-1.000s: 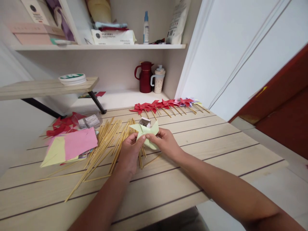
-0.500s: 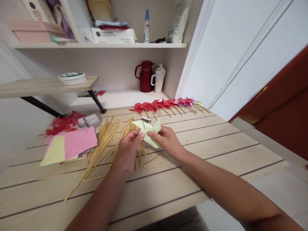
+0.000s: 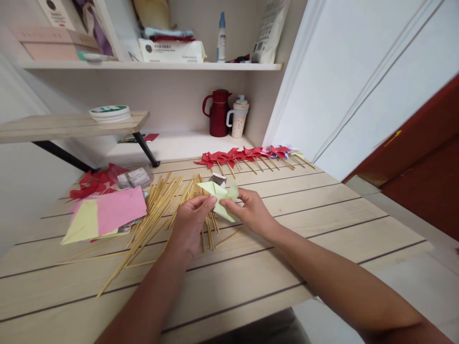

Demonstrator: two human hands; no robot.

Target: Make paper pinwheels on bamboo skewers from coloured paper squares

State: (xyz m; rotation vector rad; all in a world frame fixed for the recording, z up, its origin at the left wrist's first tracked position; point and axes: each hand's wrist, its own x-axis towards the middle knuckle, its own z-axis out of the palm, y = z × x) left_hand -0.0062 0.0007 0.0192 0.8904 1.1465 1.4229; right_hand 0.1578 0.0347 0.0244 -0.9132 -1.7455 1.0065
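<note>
A pale green paper pinwheel point(image 3: 226, 210) is held up above the table between both my hands. My left hand point(image 3: 191, 217) pinches it near its middle with thumb and fingers. From the other side my right hand point(image 3: 251, 210) grips it, thumb in front and fingers behind, with a blade bent up between them. Below and to the left of the hands lie many thin wooden sticks point(image 3: 150, 210), some partly hidden by my left hand. Just behind the pinwheel is a small dark-and-white box point(image 3: 218, 179).
Finished red pinwheels point(image 3: 244, 155) on sticks lie in a row at the table's back edge. Pink paper sheets point(image 3: 122, 210), red paper pieces point(image 3: 91, 184) and a clear plastic box point(image 3: 136, 177) are at left. A red jug point(image 3: 219, 114) and a cup point(image 3: 239, 117) stand behind.
The right-hand blade of the green pinwheel has been bent inward by my right hand. My left hand keeps its pinch, and the view has shifted slightly.
</note>
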